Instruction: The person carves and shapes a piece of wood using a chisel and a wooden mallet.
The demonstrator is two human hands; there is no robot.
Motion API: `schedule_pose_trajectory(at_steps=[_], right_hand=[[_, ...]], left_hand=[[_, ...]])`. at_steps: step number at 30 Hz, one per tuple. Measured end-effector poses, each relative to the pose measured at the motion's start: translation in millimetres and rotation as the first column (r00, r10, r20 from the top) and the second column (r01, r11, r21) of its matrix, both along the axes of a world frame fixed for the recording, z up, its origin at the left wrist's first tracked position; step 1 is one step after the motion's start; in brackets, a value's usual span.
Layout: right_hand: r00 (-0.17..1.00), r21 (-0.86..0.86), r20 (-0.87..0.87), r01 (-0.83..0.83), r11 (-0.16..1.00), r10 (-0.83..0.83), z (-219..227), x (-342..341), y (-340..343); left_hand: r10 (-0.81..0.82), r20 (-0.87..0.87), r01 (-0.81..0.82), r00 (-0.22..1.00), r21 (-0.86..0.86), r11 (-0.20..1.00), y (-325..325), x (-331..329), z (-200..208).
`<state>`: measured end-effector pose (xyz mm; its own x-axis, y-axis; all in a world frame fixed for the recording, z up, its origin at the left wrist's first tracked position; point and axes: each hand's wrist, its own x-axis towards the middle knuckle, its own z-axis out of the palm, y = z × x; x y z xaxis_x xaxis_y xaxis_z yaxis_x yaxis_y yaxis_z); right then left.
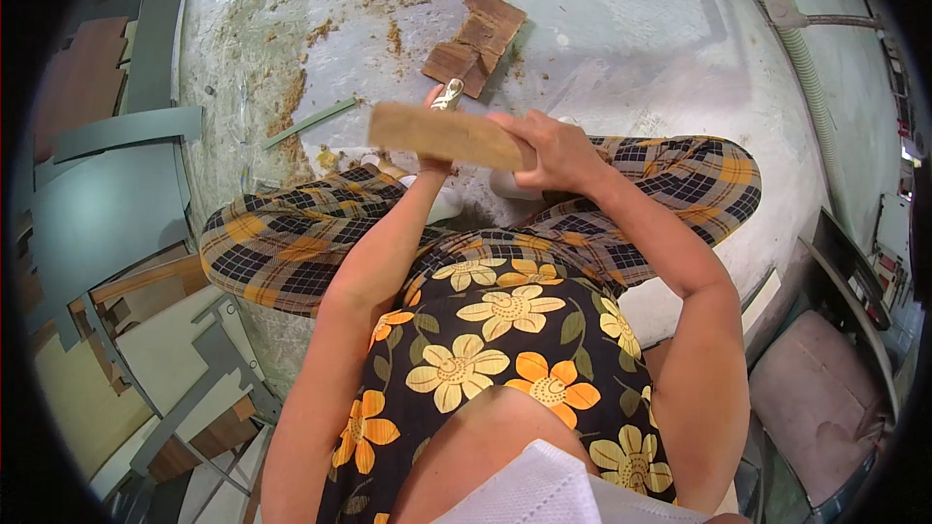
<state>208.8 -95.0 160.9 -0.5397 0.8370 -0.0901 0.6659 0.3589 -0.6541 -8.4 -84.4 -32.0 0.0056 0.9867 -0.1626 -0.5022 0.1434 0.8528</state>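
In my right hand (pixel 565 155) is one end of a thick light-brown wooden block (pixel 442 134), its fingers wrapped round it. The block reaches left across my left hand (pixel 434 166) and hides most of it. Beyond the block, the left fingers close round a tool with a shiny metal end (pixel 449 94), whose handle is out of sight; its exact kind cannot be made out. This metal end meets the near edge of a dark brown wooden board (pixel 476 44) on the floor. The board has a rough, splintered hollow across its middle.
Wood shavings (pixel 291 97) lie scattered over the grey floor (pixel 621 58). A narrow green strip (pixel 313 123) rests left of the hands. Panels and offcuts (pixel 107 213) pile up at the left. At the right are a ribbed hose (pixel 806 87) and a worn padded seat (pixel 820 388).
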Motion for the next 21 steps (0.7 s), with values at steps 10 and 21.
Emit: schedule_pose_trajectory(at_steps=[10, 21], right_hand=[[0.98, -0.088, 0.145, 0.149, 0.985, -0.135, -2, -6, 10], [0.771, -0.047, 0.438, 0.533, 0.845, -0.462, 12, 36, 93]], left_hand=[[0.281, 0.563, -0.077, 0.777, -0.357, 0.931, 5, 7, 11], [0.077, -0.676, -0.078, 0.733, 0.029, 0.997, 20, 6, 58]])
